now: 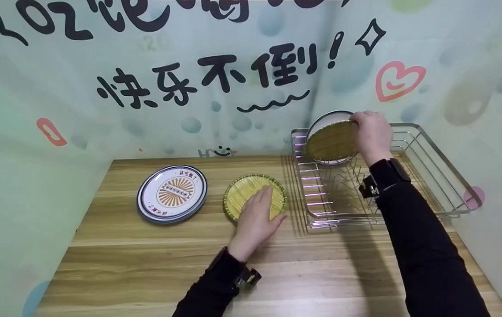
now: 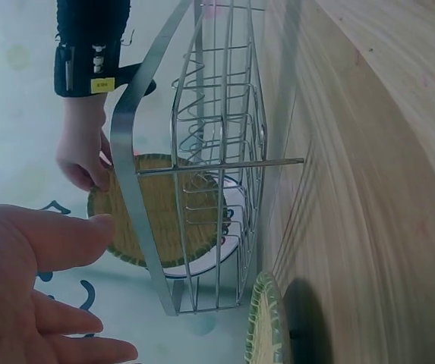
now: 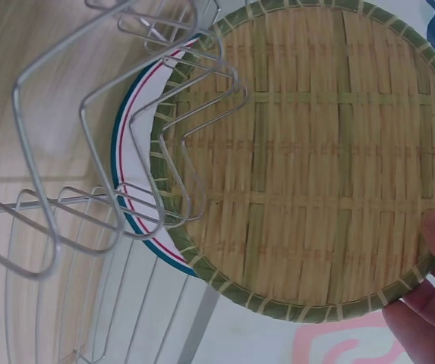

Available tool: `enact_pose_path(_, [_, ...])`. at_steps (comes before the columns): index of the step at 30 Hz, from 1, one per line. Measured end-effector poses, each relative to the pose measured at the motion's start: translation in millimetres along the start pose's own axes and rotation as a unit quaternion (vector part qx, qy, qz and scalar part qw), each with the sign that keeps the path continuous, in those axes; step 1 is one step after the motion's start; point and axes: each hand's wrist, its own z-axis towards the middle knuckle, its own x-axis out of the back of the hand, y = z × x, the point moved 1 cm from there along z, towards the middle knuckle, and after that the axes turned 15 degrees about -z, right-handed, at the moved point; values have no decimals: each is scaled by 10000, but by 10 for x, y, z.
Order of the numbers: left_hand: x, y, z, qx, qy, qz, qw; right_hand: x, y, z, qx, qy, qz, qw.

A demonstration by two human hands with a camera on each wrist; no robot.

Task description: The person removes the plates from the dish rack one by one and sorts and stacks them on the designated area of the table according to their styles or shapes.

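Note:
My right hand pinches the edge of a round woven bamboo tray, which stands tilted upright at the left end of a wire dish rack. Behind it a white plate with a blue rim stands in the rack. My left hand is over a second woven bamboo tray lying on the table, fingers extended. In the left wrist view that hand is apart from the tray, with nothing between thumb and fingers.
A stack of white plates with blue rims lies on the wooden table, left of the second tray. Bent wire dividers stick up inside the rack. Behind the table hangs a printed backdrop with dark lettering.

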Motion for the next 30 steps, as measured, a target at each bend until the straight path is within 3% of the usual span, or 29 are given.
enact_pose_path(7, [19, 34, 33, -179, 151, -143, 9996, 46, -18, -2, 226, 693, 93, 9973])
enact_pose_path(18, [66, 0, 67, -519, 519, -320, 9968, 188, -144, 27, 212, 983, 187, 9948])
enact_pose_path(30, [90, -18, 75, -427, 641, -450, 9960, 287, -271, -6, 506, 1599, 379, 9851])
